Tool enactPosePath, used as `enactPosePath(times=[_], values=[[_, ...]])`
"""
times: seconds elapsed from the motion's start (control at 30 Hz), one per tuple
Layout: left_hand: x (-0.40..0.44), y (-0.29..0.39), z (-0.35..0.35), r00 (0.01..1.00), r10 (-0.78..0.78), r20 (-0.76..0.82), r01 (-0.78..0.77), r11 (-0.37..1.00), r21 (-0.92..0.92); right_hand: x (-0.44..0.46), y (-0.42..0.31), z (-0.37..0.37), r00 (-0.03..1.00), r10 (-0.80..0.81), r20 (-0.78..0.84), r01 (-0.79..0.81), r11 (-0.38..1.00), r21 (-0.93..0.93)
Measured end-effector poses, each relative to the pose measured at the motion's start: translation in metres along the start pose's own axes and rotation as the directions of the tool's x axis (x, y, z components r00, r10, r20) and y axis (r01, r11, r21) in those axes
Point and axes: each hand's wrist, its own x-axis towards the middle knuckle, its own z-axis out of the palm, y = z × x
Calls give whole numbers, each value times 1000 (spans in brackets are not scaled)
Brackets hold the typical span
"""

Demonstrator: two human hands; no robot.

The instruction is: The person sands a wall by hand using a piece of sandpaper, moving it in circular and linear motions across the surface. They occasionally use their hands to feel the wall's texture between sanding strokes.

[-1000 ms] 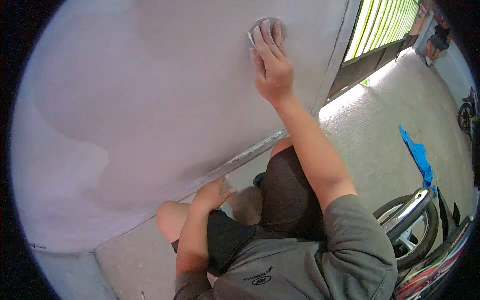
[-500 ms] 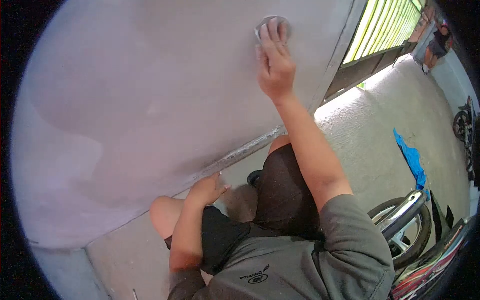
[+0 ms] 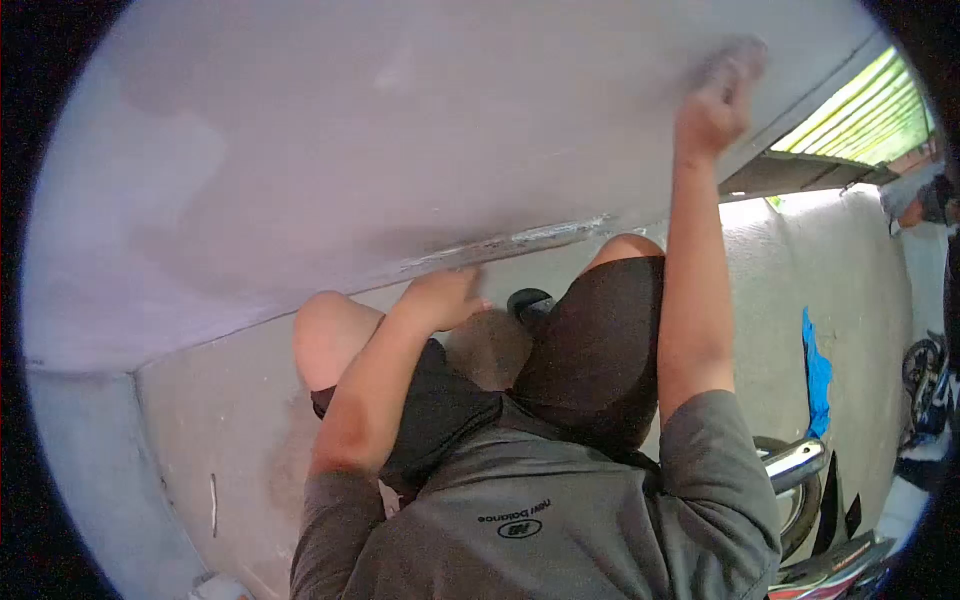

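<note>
My right hand (image 3: 715,118), blurred by motion, is raised at the upper right against the pale grey wall (image 3: 400,150). Its fingers press a small grey sheet that looks like sandpaper (image 3: 742,52) onto the wall's surface, near the edge beside the gate. Low down, my left hand (image 3: 443,298) hangs in front of my knees, fingers stretched out and holding nothing. It is close to the wall's foot, where a rough, whitish strip (image 3: 540,236) runs along the base; whether the fingertips touch it I cannot tell.
A barred gate (image 3: 860,110) stands right of the wall. On the concrete floor (image 3: 770,270) lies a blue sheet (image 3: 817,385), near a motorcycle's front fender (image 3: 795,465). Another motorcycle (image 3: 922,375) and a person (image 3: 935,203) are at the far right. A thin white stick (image 3: 213,505) lies lower left.
My right hand has moved with the sandpaper to the right along the wall, towards its edge. The view has turned, and my left hand appears slightly higher and further right.
</note>
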Motion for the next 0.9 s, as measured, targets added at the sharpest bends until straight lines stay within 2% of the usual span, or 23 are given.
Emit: enactPosePath(times=[0.03,0.07,0.13,0.17,0.23,0.37,0.43,0.5,0.57,0.6,0.67,0.7,0.77,0.8,0.83,0.87,0.9], values=[[0,0,0,999,32,1,-32,999,-13,3,7,-3,980,187,-65,-180,979,99],[1,0,1,1000,12,-3,-12,1000,-20,2,15,-3,979,196,-54,-189,975,115],[4,-3,7,1000,14,0,-14,1000,7,-6,10,4,978,122,-172,-139,986,-93],[4,-5,9,1000,-3,3,3,1000,9,-12,9,7,976,137,-171,-153,985,-83],[6,-5,11,1000,5,-22,-4,999,32,-11,-8,11,992,-121,38,124,987,-99],[7,-4,9,998,16,-58,-13,999,51,-2,8,6,969,-229,96,238,967,-88],[5,-2,2,998,-23,60,22,1000,21,-1,17,0,995,40,-93,-51,991,-124],[6,-3,4,997,-25,72,23,999,35,-6,11,1,995,35,-89,-48,988,-144],[7,-5,4,996,-23,89,18,998,56,-8,-4,7,996,-85,6,84,981,-176],[6,-5,5,998,-13,59,10,998,56,-7,-11,11,997,-76,8,77,982,-172],[7,-4,6,1000,-9,28,8,999,53,-4,-23,17,892,-419,172,433,900,-51],[7,-4,7,1000,-4,7,4,999,32,0,-23,15,893,-416,172,429,902,-42],[9,-7,9,1000,-20,-17,20,1000,3,5,-11,4,858,-467,216,507,838,-200],[12,-8,10,1000,-2,-1,2,1000,-17,7,2,-2,860,-462,215,500,847,-179],[14,-10,11,1000,14,14,-14,999,-38,9,17,-7,963,-251,100,267,943,-199],[14,-10,11,1000,-10,14,11,999,-47,5,24,-7,1000,-16,-12,13,981,-193],[14,-10,11,998,-28,50,29,999,-17,-1,15,0,1000,-1,-4,0,984,-178]])
